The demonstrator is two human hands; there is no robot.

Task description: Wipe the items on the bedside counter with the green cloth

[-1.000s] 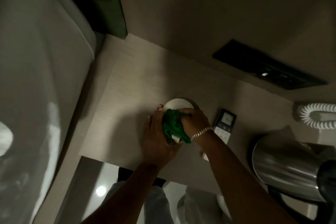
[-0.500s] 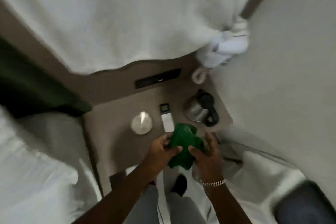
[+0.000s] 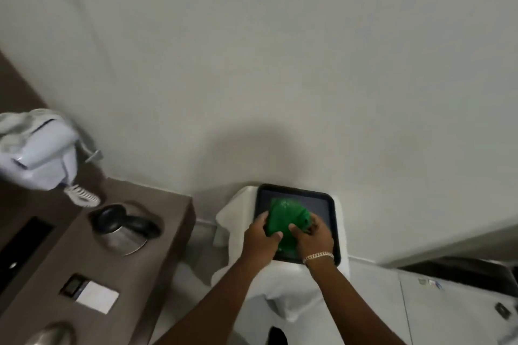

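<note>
Green cloth (image 3: pixel 287 223) — bunched, not flat — sits over a black tray (image 3: pixel 322 200), right of the bedside counter (image 3: pixel 157 235) and apart from it. Long axis of the bundle runs near to far, leaning slightly left at the far end; the far end spreads wider, the near end is hidden between the hands. Whether the cloth touches the tray surface cannot be told.

Left hand (image 3: pixel 260 238) grips the cloth's left side, fingers curled around it, thumb pressed on the near face. Right hand (image 3: pixel 314 237) grips the right side the same way; a bracelet (image 3: pixel 318 256) sits on that wrist. Both hands closed on the cloth.

Tray rests on a white draped stand (image 3: pixel 232 216) against the wall.

On the counter, to the left: a steel kettle (image 3: pixel 123 231) with a black handle at the far end, a remote (image 3: pixel 89 293) nearer, and a rounded metal item (image 3: pixel 47 335) at the near edge, blurred. A white wall phone (image 3: pixel 42 157) with a coiled cord (image 3: pixel 81 194) hangs above the counter's far end. Nothing lies between the hands and the tray.
</note>
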